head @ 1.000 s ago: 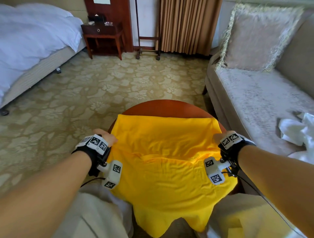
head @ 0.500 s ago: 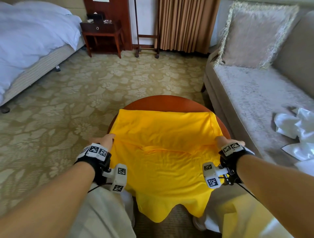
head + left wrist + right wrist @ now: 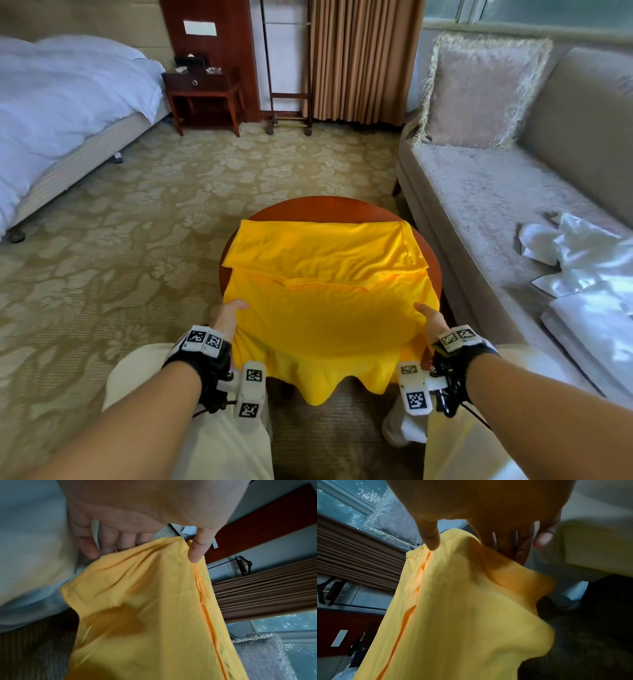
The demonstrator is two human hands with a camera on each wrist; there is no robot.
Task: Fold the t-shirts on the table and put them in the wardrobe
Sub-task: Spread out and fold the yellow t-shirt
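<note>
Pinching yellow cotton t-shirt (image 3: 325,308) edges: left hand (image 3: 227,317) at 9 o'clock, right hand (image 3: 432,320) at 3, over round wooden desk (image 3: 322,209); wrist views alone show thumbs (image 3: 197,550) clamping cloth.

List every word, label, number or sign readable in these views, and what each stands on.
No readable text in any view.
Wrist markers: black-and-white square code patterns, no letters or numbers.
Plate on the wood panel: pale, too blurred to tell if anything is printed.
T-shirt: plain yellow, no print visible.
</note>
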